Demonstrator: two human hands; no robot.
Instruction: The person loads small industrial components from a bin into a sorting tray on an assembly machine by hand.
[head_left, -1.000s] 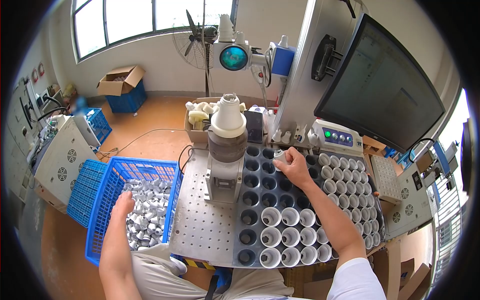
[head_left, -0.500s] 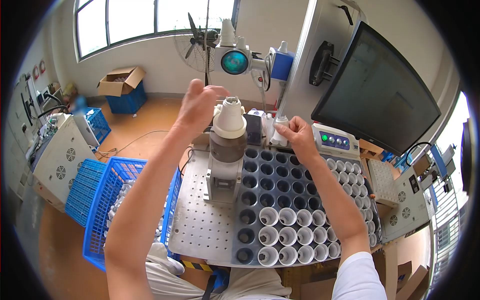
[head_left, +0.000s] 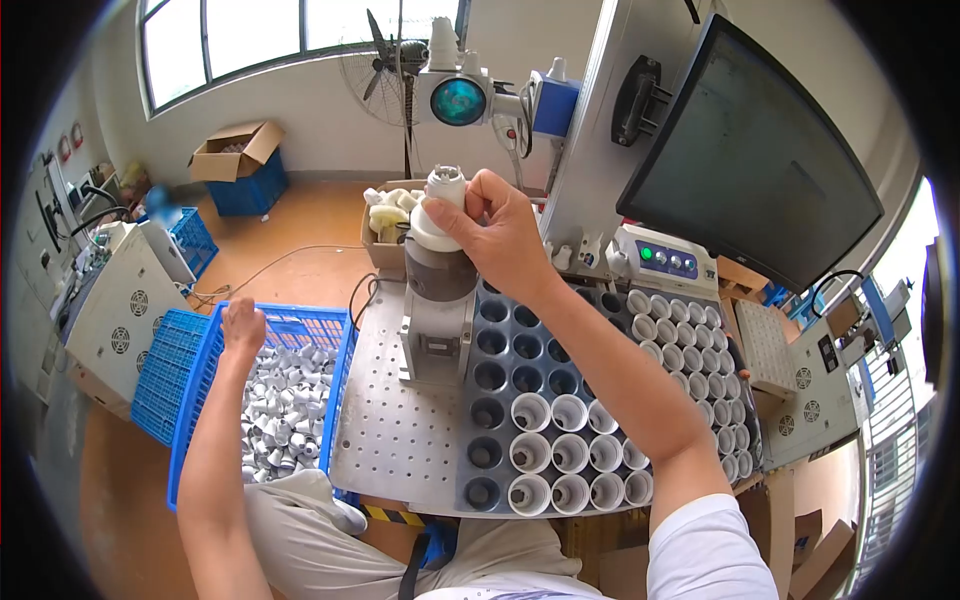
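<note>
On the grey cylindrical fixture (head_left: pixel 440 275) stands a white plastic cone-shaped part (head_left: pixel 443 190), its notched top pointing up. My right hand (head_left: pixel 500 235) is closed around its side, thumb in front. My left hand (head_left: pixel 243 325) is off to the left, above the rim of the blue crate (head_left: pixel 340 385). Its fingers are curled closed, and I cannot make out whether anything is inside them. Many small white plastic parts (head_left: pixel 285 410) fill the crate below.
Right of the fixture lies a dark tray (head_left: pixel 485 452) with round holes, several holding white cups (head_left: pixel 530 453). A lens head (head_left: pixel 458 101) hangs above. A monitor (head_left: pixel 755 160) and a button box (head_left: pixel 665 260) stand at the right; a perforated metal plate (head_left: pixel 390 440) lies in front.
My left hand has gone from beside the fixture top down to the crate. My right hand has moved left from near the button box onto the white part at the fixture. The view has shifted slightly.
</note>
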